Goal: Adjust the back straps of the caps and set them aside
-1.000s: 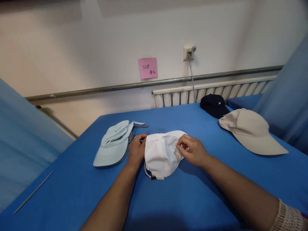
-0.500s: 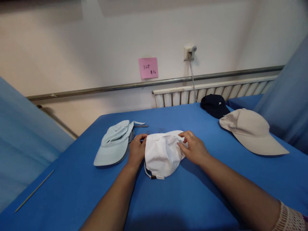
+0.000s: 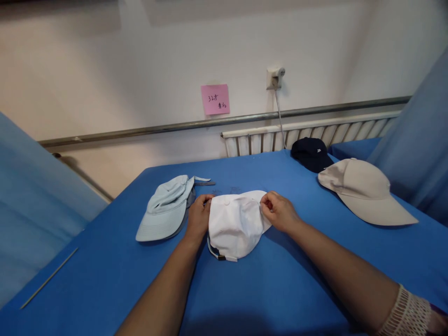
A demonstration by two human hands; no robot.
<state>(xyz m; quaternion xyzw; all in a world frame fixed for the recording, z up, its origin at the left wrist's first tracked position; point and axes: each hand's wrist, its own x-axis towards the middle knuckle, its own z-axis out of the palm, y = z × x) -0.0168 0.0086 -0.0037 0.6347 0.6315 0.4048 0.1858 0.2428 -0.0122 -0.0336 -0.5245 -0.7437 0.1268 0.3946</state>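
Observation:
A white baseball cap [image 3: 236, 226] lies on its side on the blue-covered table, its strap and dark buckle towards me and its brim to the right. My left hand [image 3: 199, 215] is closed at the cap's left edge, thumb and fingers on the fabric. At the right, where crown meets brim, my right hand [image 3: 280, 212] pinches the cap between thumb and fingertips. Just left of my left hand rests a light blue cap [image 3: 168, 205], with a grey strap end and something grey beneath it.
A beige cap [image 3: 367, 189] and a navy cap [image 3: 311, 153] lie at the right. A thin stick [image 3: 49, 279] is on the left of the blue table cover [image 3: 231, 298]. Behind are a radiator [image 3: 257, 142], a metal rail [image 3: 175, 126] and a plugged-in cord [image 3: 280, 112].
My right hand's fingers have closed from a looser pose into a pinch on the white cap. The cap has shifted slightly left and looks a bit smoother.

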